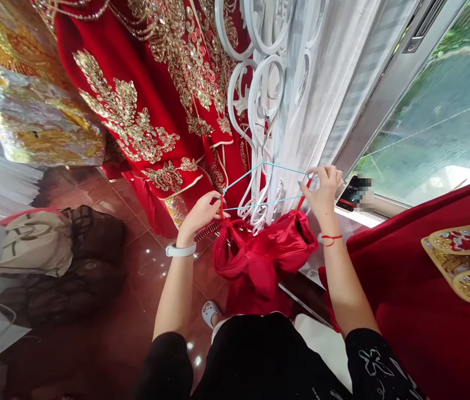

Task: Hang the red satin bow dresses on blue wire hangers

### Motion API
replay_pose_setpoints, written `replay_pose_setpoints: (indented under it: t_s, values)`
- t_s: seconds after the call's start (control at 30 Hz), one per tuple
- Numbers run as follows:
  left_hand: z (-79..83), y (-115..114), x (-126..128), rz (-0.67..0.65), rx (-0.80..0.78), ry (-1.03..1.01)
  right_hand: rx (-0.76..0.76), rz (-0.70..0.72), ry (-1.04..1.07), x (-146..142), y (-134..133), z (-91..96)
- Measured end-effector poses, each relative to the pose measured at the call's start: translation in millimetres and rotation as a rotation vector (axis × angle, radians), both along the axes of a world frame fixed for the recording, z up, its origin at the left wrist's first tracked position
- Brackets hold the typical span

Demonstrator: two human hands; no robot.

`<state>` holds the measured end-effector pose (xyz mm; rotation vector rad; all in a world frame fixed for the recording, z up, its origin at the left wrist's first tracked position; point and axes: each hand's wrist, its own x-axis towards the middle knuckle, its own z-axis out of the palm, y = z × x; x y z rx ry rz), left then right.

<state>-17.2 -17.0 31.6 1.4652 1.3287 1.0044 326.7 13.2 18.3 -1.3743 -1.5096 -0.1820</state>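
Several bags [39,239] lie at far left near the tiled floor [143,272], well apart from the work; next comes a hanging red garment with gold embroidery [135,128]. Right of its hem, the left hand [202,211] is at the near-left end of a thin teal hanger [242,178]. Its grip is pinched on the left strap [221,208] of a red dress [260,266]; whether that strap is looped over the hanger's end is too small to tell.

Between the hands, the hanger's long axis runs crosswise, its right end sitting higher in the view than its left. Its hook points away from the person, toward the white scrollwork [253,111]; whether it is hooked there, I cannot tell. The dress hangs from its straps on the person's side of the hanger, bodice uppermost and skirt dropping below.

At the hanger's right end, the right hand [322,188] pinches the right strap [301,203] between thumb and fingers, close against the tip. Each hand is thus nearest its own strap and end, and the dress lies below and between both grips. Just beyond the right hand is a phone [346,193]; at far right hangs more red cloth [385,255].
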Motion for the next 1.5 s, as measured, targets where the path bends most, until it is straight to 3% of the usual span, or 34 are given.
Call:
replay_pose_setpoints:
  t_s: [0.1,0.13,0.23,0.33,0.43,0.57,0.67,0.83,1.03,1.13,1.3,1.5]
  values:
    - [-5.1,3,1,-0.027,0.025,0.083,0.067,-0.042,0.047,-41,-12,-11.5]
    - [-6.5,3,0,-0.019,0.050,0.113,0.051,0.029,0.050,-60,-16,-16.5]
    - [-10.6,-5,0,-0.003,0.180,0.209,-0.127,0.430,-0.032,-119,-25,-32.3]
    - [-20.0,-31,2,0.094,0.394,0.297,-0.309,0.658,-0.092,-164,-22,-43.7]
    - [-43.8,-68,-2,0.214,0.522,0.422,-0.382,0.643,-0.048,-183,-15,-48.5]
    - [-86.9,-98,-22,-0.185,0.292,0.657,-0.396,0.570,-0.018,-188,-12,-50.8]
    - [-101.0,-103,-43,-0.240,0.204,0.741,-0.382,0.525,-0.014,-188,-13,-53.5]
    - [-79.4,-94,-63,-0.152,0.275,0.697,-0.372,0.524,-0.013,-185,-15,-56.7]
    - [-58.3,-72,-55,0.290,0.384,0.353,-0.374,0.562,-0.011,-174,-21,-55.0]
    - [-46.5,-63,-50,0.425,0.423,0.266,-0.374,0.562,-0.028,-172,-25,-55.4]
    - [-16.4,-51,-46,0.427,0.466,0.445,-0.362,0.539,-0.063,-170,-31,-55.6]
    - [3.7,-35,-20,0.445,0.570,0.409,-0.391,0.537,-0.065,-170,-37,-51.3]
